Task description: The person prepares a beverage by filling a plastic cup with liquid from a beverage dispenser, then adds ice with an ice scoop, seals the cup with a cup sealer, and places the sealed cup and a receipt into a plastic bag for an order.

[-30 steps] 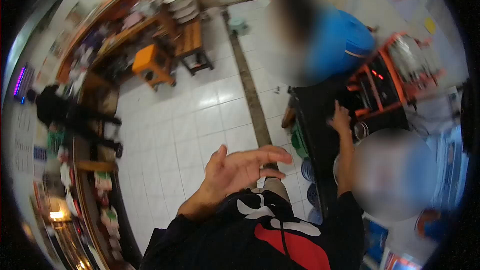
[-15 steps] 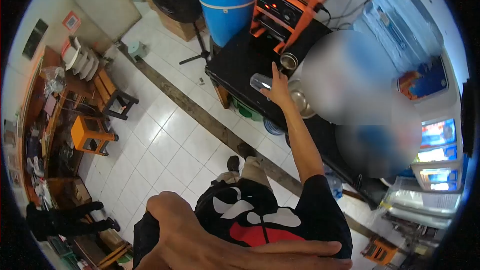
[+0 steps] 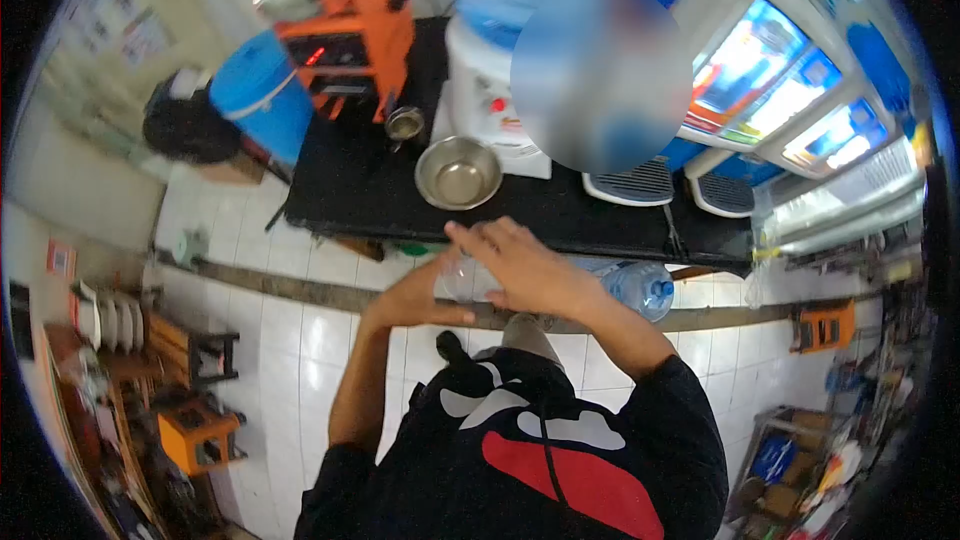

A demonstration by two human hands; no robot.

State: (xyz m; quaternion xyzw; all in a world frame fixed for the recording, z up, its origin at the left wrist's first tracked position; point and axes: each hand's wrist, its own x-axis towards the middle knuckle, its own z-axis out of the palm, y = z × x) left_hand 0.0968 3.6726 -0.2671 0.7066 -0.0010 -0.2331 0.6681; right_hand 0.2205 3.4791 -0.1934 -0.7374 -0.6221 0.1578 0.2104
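Both hands meet around a clear cup (image 3: 460, 278) in front of the black table's near edge. My left hand (image 3: 408, 292) grips it from the left, the thumb and fingers on either side. My right hand (image 3: 530, 268) reaches over from the right, its fingers closed on the cup's upper part. Parts of the cup are hidden behind the fingers. Just beyond the hands, a shallow metal bowl (image 3: 459, 176) rests on the black table (image 3: 350, 185). Behind it to the left is a small metal cup (image 3: 404, 124).
An orange machine (image 3: 385, 30) stands at the table's back left, beside a blue bucket (image 3: 262, 95). Drip trays (image 3: 630, 186) sit to the right. Below the table edge lies a large water bottle (image 3: 640, 290). Orange stools (image 3: 195, 437) stand on the tiled floor.
My right hand has brought the clear cup from the table back toward my body. My left hand has come up from low in the view and taken hold of it. The view has turned right.
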